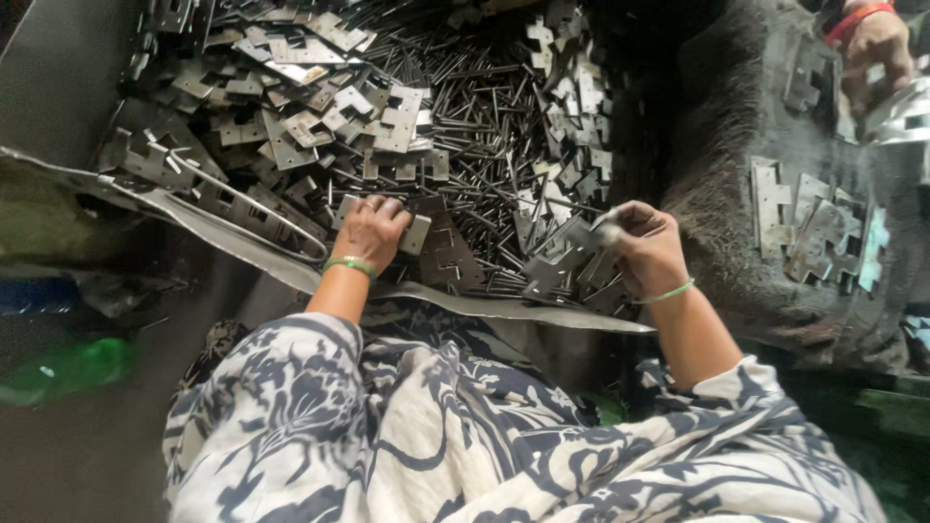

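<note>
While I look down over my lap, which is draped in white cloth with a dark blue floral print, both my hands reach into a shallow metal tray heaped with small grey parts. My left hand rests palm down on the pile near the tray's front edge, its grip curled together over a flat notched hinge plate that sticks out just to the right of my fingers. A green bangle circles that wrist.

My right hand sits well apart to the right, also at the front of the tray. Its grip is pinched shut on a second hinge plate, held tilted above the heap; whether a pin is also between the fingertips I cannot tell. A thin green band rings this wrist.

The tray holds two kinds of parts: a mound of loose hinge plates towards the back left, and a dark tangle of thin metal pins through the middle.

To the right, on a dark fuzzy mat, lies a small cluster of finished-looking hinges. At the top right corner, another person's hand, wearing a red bangle, holds a metal piece.
</note>
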